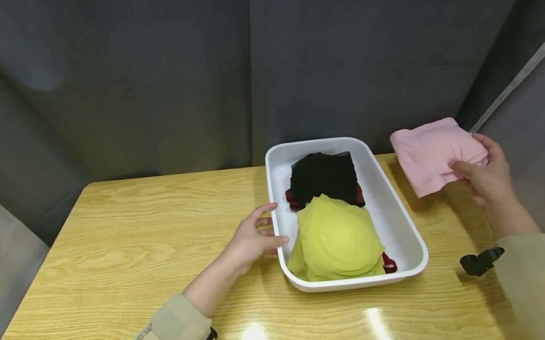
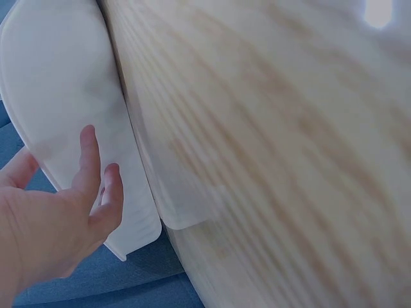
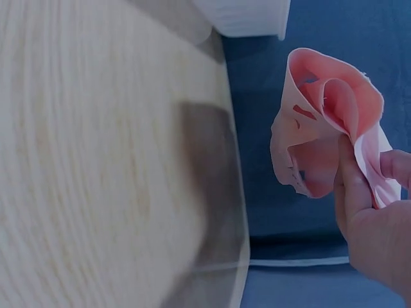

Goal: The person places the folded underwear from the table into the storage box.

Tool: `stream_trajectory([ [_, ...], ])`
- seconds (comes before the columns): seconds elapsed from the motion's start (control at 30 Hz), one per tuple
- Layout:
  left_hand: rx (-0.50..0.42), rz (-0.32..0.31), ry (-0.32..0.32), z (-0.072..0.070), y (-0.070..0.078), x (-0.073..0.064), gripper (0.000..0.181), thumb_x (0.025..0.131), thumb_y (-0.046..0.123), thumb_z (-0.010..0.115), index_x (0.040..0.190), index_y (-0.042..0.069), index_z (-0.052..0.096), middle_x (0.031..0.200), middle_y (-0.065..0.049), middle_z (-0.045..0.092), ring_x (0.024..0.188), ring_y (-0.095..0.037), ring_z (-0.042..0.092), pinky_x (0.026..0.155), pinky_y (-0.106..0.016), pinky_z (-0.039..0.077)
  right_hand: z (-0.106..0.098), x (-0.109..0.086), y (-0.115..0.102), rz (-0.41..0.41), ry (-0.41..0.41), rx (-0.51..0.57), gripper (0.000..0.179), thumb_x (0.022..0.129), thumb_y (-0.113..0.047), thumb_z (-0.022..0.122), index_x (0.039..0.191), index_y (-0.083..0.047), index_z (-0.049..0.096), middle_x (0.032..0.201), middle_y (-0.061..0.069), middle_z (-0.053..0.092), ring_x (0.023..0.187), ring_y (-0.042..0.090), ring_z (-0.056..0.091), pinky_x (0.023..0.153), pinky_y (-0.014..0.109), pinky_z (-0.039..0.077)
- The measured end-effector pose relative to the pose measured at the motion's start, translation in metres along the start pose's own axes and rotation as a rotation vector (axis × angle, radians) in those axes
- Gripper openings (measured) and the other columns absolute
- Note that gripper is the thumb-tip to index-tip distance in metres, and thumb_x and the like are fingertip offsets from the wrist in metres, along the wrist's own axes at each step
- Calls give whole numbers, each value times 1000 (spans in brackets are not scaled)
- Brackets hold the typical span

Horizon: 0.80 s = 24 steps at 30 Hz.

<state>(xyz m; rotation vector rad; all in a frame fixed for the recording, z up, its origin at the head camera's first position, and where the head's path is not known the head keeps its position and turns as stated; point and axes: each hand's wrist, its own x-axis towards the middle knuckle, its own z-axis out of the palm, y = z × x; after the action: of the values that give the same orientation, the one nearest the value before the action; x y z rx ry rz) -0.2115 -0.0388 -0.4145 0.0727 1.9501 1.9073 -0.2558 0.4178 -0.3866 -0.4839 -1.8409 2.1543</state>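
Observation:
My right hand [image 1: 489,174] pinches a folded piece of pink cloth [image 1: 433,153] by its near right edge, thumb on top. In the right wrist view the pink cloth [image 3: 321,115] hangs in loose loops from the fingers, above the table edge. At the left rim of a white plastic tub [image 1: 400,215] is my left hand [image 1: 251,239], thumb and a fingertip reaching the rim, other fingers loosely spread along the outer wall. Inside the tub lie a bundled yellow cloth [image 1: 339,237] at the front and a folded black cloth [image 1: 324,176] behind it.
Bits of dark red cloth [image 1: 389,263] show from under the yellow and black pieces. The tub stands on a wood-grain table [image 1: 122,265], close to its back edge. Grey curtains [image 1: 157,81] hang behind the table and at both sides.

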Motion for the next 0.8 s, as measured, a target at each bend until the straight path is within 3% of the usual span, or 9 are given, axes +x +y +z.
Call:
stream_trajectory([
  [0.37,6,1,4,0,1,-1,75,78,-8,70,140,22,42,134,-21,45,100,-26,59,73,-40,57,16,-15,-18,0,13,113,85,73,4,76,139,-30,34,113,-5,44,93,14,51,60,25,56],
  [0.8,6,0,-4,1,0,0,74,78,-7,71,140,21,42,134,-21,45,100,-27,59,73,-39,57,32,-35,-35,-63,-15,301,78,75,14,69,136,-25,38,118,-1,44,92,15,54,57,29,57],
])
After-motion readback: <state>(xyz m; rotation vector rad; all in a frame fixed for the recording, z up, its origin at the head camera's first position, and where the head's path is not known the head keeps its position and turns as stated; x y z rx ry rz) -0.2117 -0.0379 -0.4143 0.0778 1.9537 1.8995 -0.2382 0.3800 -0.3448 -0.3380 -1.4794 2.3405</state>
